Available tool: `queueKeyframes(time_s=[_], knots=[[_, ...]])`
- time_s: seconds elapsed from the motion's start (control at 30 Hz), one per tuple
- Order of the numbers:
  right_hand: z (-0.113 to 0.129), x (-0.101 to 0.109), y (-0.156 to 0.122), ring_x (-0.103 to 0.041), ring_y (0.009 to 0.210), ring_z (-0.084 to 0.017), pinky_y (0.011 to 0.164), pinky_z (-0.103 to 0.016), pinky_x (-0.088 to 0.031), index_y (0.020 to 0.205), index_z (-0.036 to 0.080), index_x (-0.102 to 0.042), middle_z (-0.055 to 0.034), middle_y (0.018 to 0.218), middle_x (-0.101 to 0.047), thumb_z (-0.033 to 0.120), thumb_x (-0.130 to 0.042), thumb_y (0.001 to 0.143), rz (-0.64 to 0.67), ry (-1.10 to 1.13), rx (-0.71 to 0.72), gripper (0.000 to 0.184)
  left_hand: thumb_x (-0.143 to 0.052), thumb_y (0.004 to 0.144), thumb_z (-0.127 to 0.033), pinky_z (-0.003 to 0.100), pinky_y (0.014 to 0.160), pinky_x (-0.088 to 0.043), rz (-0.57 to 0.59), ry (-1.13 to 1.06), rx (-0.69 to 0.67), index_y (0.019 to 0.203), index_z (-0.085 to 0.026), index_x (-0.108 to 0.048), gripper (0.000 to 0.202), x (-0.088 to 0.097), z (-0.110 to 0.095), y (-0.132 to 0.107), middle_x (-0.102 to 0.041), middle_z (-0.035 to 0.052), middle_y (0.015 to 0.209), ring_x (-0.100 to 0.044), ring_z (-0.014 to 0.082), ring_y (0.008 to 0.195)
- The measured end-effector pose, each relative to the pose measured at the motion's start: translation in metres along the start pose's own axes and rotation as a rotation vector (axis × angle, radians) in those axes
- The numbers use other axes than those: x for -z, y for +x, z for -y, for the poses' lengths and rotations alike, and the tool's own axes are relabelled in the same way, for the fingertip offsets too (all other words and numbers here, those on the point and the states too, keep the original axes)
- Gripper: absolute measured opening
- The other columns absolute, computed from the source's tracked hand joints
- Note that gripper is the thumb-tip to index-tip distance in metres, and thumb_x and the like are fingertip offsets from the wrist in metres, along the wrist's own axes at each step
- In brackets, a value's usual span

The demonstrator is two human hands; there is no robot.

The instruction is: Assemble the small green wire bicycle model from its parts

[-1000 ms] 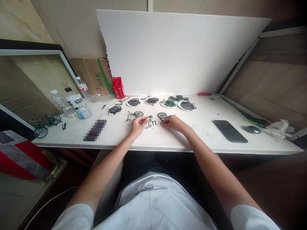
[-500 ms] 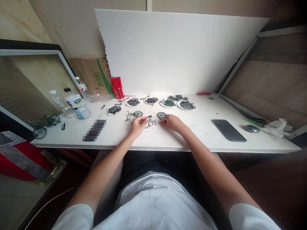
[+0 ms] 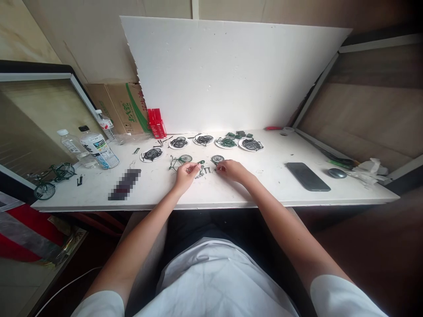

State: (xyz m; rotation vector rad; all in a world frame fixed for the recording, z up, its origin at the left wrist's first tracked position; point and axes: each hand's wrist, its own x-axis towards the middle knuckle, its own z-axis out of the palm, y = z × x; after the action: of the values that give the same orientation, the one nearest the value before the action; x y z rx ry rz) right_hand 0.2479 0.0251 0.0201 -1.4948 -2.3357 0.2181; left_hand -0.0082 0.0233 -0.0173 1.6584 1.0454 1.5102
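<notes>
My left hand (image 3: pixel 187 177) pinches a small green part (image 3: pixel 201 162) with a rounded end, possibly a model bicycle's chain guard. Just behind that hand lies a green model bicycle frame (image 3: pixel 175 163) with a spoked wheel (image 3: pixel 185 159) by it. My right hand (image 3: pixel 234 170) has its fingertips closed together low over the table; whatever they grip is too small to make out. Beyond those fingertips lies another spoked wheel (image 3: pixel 217 159), partly hidden by the hand. Tiny loose parts (image 3: pixel 205 170) are scattered between both hands.
Several white plates, among them a left one (image 3: pixel 142 157) and a right one (image 3: pixel 241 146), hold dark and green parts. An assembled model bicycle (image 3: pixel 54 176) stands far left near bottles (image 3: pixel 101 149). A phone (image 3: pixel 308 176) and a mouse (image 3: pixel 337 173) lie at right.
The whole view has shifted slightly, so the table sits further left in the picture. Both hands stay closed near the same parts; the green part remains in my left fingers.
</notes>
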Motion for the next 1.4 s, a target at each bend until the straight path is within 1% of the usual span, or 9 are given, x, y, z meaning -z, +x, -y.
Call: queueKeyframes(time_s=[0.13, 0.23, 0.53, 0.63, 0.87, 1.1, 1.2, 1.3, 1.4], knots=[[0.003, 0.004, -0.002, -0.072, 0.084, -0.022, 0.073, -0.028, -0.047, 0.103, 0.022, -0.08, -0.0101, 0.103, -0.081, 0.022, -0.069, 0.098, 0.035, 0.01, -0.013, 0.012, -0.081, 0.089, -0.052, 0.03, 0.075, -0.05, 0.005, 0.046, -0.004, 0.092, -0.017, -0.083, 0.035, 0.001, -0.004, -0.001, -0.08, 0.0088, 0.095, -0.069, 0.0204, 0.085], [0.005, 0.007, -0.002, -0.071, 0.087, -0.021, 0.077, -0.027, -0.047, 0.103, 0.021, -0.08, -0.0098, 0.107, -0.081, 0.021, -0.069, 0.098, 0.034, 0.014, -0.012, 0.012, -0.081, 0.089, -0.052, 0.03, 0.074, -0.051, 0.004, 0.044, 0.003, 0.093, -0.017, -0.083, 0.035, 0.001, -0.004, -0.001, -0.08, 0.0091, 0.095, -0.068, 0.02, 0.084], [0.001, 0.008, 0.001, -0.068, 0.087, -0.02, 0.071, -0.026, -0.042, 0.1, 0.021, -0.083, -0.0072, 0.105, -0.081, 0.02, -0.076, 0.094, -0.004, 0.022, 0.032, 0.01, -0.082, 0.088, -0.053, 0.03, 0.073, -0.05, -0.004, 0.04, -0.001, 0.093, -0.017, -0.083, 0.036, 0.0, 0.001, 0.0, -0.078, 0.0091, 0.093, -0.067, 0.019, 0.08], [-0.002, 0.006, 0.001, -0.068, 0.085, -0.02, 0.07, -0.027, -0.043, 0.1, 0.021, -0.084, -0.0076, 0.105, -0.081, 0.022, -0.077, 0.095, -0.006, 0.017, 0.031, 0.009, -0.083, 0.087, -0.052, 0.03, 0.073, -0.051, -0.008, 0.028, -0.002, 0.092, -0.016, -0.083, 0.036, 0.0, 0.001, 0.0, -0.078, 0.0092, 0.093, -0.066, 0.0184, 0.079], [-0.007, 0.002, 0.003, -0.07, 0.088, -0.021, 0.074, -0.028, -0.045, 0.1, 0.022, -0.085, -0.0071, 0.104, -0.082, 0.019, -0.076, 0.095, -0.024, 0.046, 0.072, 0.01, -0.083, 0.086, -0.051, 0.03, 0.072, -0.051, -0.008, 0.029, -0.014, 0.088, -0.017, -0.082, 0.035, 0.0, 0.002, 0.001, -0.077, 0.0086, 0.091, -0.065, 0.0183, 0.077], [-0.007, -0.001, 0.004, -0.072, 0.089, -0.021, 0.075, -0.027, -0.048, 0.1, 0.022, -0.086, -0.0072, 0.104, -0.083, 0.019, -0.077, 0.094, -0.045, 0.092, 0.071, 0.011, -0.082, 0.086, -0.053, 0.031, 0.073, -0.052, 0.002, 0.066, 0.002, 0.092, -0.017, -0.083, 0.036, 0.001, -0.002, 0.0, -0.08, 0.0103, 0.096, -0.07, 0.0215, 0.084], [-0.004, 0.002, 0.003, -0.072, 0.089, -0.021, 0.075, -0.026, -0.047, 0.1, 0.021, -0.086, -0.0081, 0.106, -0.083, 0.018, -0.075, 0.095, -0.025, 0.071, 0.067, 0.013, -0.082, 0.086, -0.054, 0.031, 0.074, -0.053, 0.015, 0.074, 0.013, 0.095, -0.017, -0.083, 0.038, 0.001, -0.003, -0.001, -0.08, 0.0105, 0.097, -0.071, 0.0221, 0.085], [-0.001, 0.004, 0.003, -0.072, 0.089, -0.02, 0.074, -0.026, -0.046, 0.103, 0.02, -0.086, -0.0078, 0.107, -0.083, 0.02, -0.075, 0.096, -0.007, 0.065, 0.063, 0.013, -0.084, 0.083, -0.055, 0.031, 0.077, -0.055, -0.01, 0.095, 0.014, 0.092, -0.016, -0.082, 0.039, 0.002, -0.001, -0.001, -0.08, 0.0097, 0.094, -0.071, 0.0219, 0.084], [0.0, 0.004, 0.003, -0.073, 0.091, -0.019, 0.075, -0.025, -0.046, 0.105, 0.02, -0.085, -0.0068, 0.108, -0.084, 0.02, -0.074, 0.096, 0.013, 0.079, 0.04, 0.014, -0.085, 0.081, -0.056, 0.031, 0.077, -0.057, 0.009, 0.087, 0.045, 0.098, -0.016, -0.082, 0.043, 0.004, 0.003, 0.0, -0.08, 0.0104, 0.099, -0.073, 0.0239, 0.089]])
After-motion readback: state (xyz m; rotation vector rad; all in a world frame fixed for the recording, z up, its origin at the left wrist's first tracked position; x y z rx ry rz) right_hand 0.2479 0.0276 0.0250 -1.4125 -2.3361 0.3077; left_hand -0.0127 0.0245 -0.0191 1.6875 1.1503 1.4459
